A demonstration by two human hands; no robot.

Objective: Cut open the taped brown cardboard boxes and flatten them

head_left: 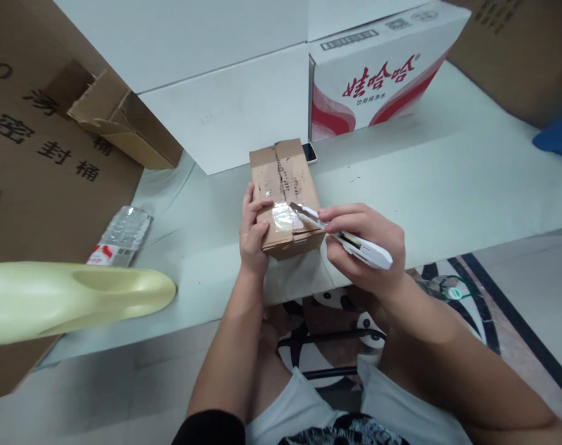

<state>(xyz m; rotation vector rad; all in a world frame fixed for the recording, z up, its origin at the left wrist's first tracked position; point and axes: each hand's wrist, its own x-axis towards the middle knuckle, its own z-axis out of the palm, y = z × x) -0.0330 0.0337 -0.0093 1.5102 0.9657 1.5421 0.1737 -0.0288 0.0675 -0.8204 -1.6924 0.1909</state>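
Note:
A small brown cardboard box (285,179), taped along its top seam, lies on the pale table (448,179) in front of me. My left hand (253,232) grips the box's near left corner, fingers curled over its top. My right hand (364,238) is closed round a white utility knife (355,242). The knife's blade tip rests on the clear tape at the near end of the box top.
A white and red printed carton (378,68) and a large white box (225,105) stand behind the small box. A phone (310,152) peeks out between them. Brown cartons (44,148) fill the left. A crushed plastic bottle (121,235) and a pale yellow object (72,296) lie left.

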